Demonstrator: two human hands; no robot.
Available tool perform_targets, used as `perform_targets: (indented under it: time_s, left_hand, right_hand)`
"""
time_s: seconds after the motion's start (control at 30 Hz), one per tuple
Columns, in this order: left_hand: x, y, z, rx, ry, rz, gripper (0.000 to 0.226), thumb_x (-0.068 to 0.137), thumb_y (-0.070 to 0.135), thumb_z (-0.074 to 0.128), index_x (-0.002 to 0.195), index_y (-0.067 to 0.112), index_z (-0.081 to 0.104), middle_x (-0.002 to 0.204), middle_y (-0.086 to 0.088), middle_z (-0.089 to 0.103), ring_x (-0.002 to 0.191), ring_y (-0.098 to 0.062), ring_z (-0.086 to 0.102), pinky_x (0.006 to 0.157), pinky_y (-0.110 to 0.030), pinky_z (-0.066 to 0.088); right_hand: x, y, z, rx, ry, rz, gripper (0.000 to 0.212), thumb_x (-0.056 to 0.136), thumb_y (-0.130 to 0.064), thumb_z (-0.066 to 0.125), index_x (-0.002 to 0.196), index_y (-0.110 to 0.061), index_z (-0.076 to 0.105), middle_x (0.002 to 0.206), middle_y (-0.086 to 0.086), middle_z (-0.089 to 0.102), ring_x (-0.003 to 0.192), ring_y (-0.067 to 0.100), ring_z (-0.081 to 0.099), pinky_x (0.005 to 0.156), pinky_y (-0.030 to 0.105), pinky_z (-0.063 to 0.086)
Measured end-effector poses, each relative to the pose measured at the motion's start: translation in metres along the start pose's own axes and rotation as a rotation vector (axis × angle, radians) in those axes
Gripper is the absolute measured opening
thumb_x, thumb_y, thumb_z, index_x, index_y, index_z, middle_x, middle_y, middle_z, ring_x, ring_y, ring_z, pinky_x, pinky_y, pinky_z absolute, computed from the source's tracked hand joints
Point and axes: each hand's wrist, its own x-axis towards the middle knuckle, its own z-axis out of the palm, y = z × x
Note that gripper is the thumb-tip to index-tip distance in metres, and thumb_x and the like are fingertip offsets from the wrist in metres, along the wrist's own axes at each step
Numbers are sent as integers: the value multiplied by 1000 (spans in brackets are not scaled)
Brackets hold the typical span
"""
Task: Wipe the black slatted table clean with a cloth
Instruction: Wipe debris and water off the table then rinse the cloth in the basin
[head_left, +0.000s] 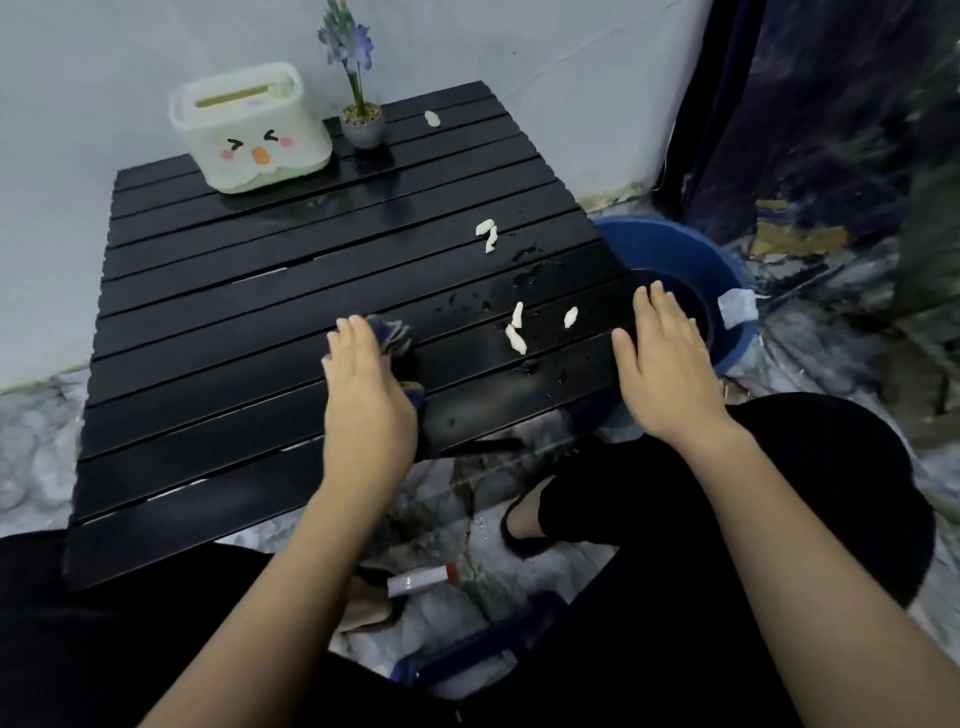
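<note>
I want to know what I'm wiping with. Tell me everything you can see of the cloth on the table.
The cloth is dark blue with paler stripes or edging, soft and bunched, mostly hidden under the left hand, which presses it flat onto the black slatted table near the front right part. Folds poke out past the fingertips and beside the thumb. It lies left of the white scraps and water drops, not touching them. Whether it is wet cannot be told.
</note>
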Motion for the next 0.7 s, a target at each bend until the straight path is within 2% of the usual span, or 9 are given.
perform_targets:
  time_s: [0.13, 0.37, 0.7]
  left_hand:
    - [-11, -14, 9, 194, -28, 124, 58, 104, 14, 35, 155, -1, 13, 164, -23, 11, 153, -39, 7, 126, -49, 8]
    - [-4, 57, 68, 272, -42, 146, 68, 96, 10, 38, 154, -6, 8, 161, -30, 9, 151, -43, 9, 125, -51, 8]
    - [25, 132, 124, 351, -145, 271, 71, 102, 21, 40, 155, -5, 1, 163, -28, 5, 153, -39, 5, 126, -50, 7]
  right_hand:
    - [-1, 2, 2, -11, 2, -21, 60, 108, -34, 28, 157, -3, 17, 166, 18, 12, 154, 32, 10, 125, 51, 14]
    - [-2, 0, 6, -28, 21, -16, 62, 107, -35, 25, 157, -1, 15, 166, 19, 12, 154, 32, 10, 125, 51, 13]
    - [0, 4, 6, -24, 17, -33, 62, 107, -31, 28, 157, 2, 13, 166, 21, 11, 154, 29, 11, 126, 49, 6]
